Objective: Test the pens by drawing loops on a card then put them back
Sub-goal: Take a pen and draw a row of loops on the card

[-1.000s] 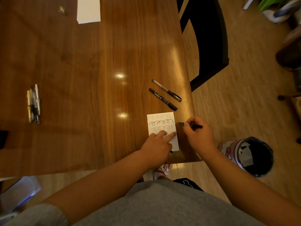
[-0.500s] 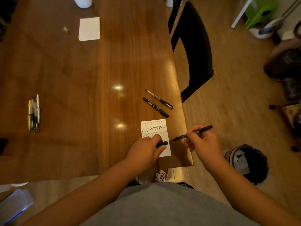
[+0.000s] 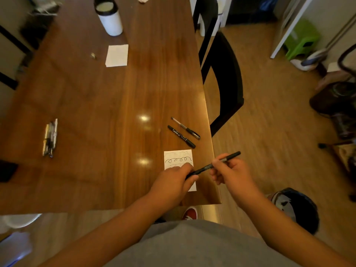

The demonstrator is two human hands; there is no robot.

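A white card (image 3: 178,158) with rows of drawn loops lies near the table's front right corner. Just above it I hold a black pen (image 3: 207,167) between both hands. My right hand (image 3: 230,170) pinches the barrel. My left hand (image 3: 173,183) grips the pen's lower end, where the cap is, and covers the card's near half. Two more black pens (image 3: 184,132) lie side by side on the table just beyond the card. A bundle of several pens (image 3: 50,137) lies at the table's left.
A white tumbler (image 3: 109,17) and a blank white card (image 3: 117,55) sit at the far side of the wooden table (image 3: 92,105). A black chair (image 3: 221,74) stands at the table's right edge. A dark round bin (image 3: 297,208) is on the floor by my right arm.
My right hand lifted the pen off the card. My left hand left the card, picked up the cap and has brought it onto the pen's tip. The view tilted upward.
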